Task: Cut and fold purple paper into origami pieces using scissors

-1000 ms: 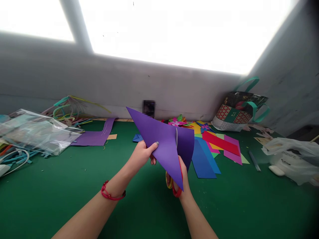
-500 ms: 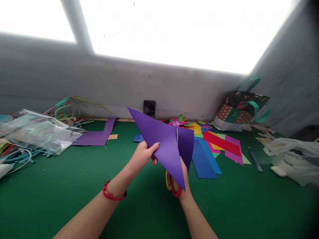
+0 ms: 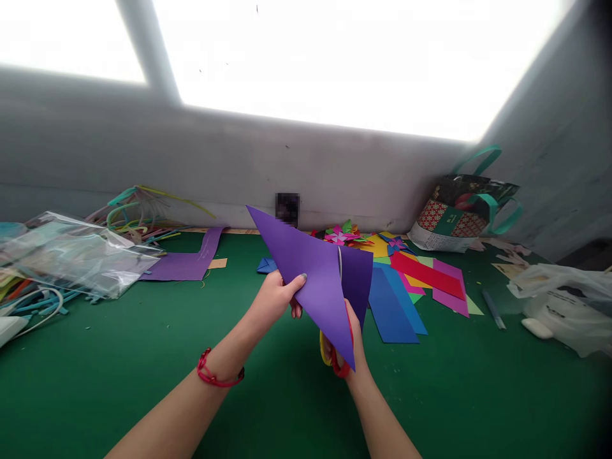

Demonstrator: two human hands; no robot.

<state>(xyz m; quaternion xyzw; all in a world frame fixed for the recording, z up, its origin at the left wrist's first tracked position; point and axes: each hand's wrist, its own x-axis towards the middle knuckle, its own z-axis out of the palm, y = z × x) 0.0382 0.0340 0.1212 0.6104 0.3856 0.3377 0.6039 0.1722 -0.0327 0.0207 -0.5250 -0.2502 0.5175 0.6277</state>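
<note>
A large sheet of purple paper (image 3: 310, 271) is held up in front of me, above the green table (image 3: 157, 357). My left hand (image 3: 280, 294) pinches its lower left edge, thumb on top. My right hand (image 3: 354, 325) grips scissors (image 3: 326, 349) with yellow and red handles, partly behind the sheet. A sliver of blade shows along the cut between the lighter flap and the darker purple part on the right. The paper covers most of the scissors and some of my right fingers.
Blue paper strips (image 3: 389, 306) and a red strip (image 3: 425, 275) lie to the right, near folded paper stars (image 3: 340, 235). A patterned bag (image 3: 449, 217) and a white plastic bag (image 3: 568, 306) stand farther right. Clear plastic wrap (image 3: 81, 255) and purple scrap paper (image 3: 179, 266) lie left.
Both hands and the paper stay almost in place. More of the red scissor handle shows beside my right hand, and the flap's lower tip has dropped slightly.
</note>
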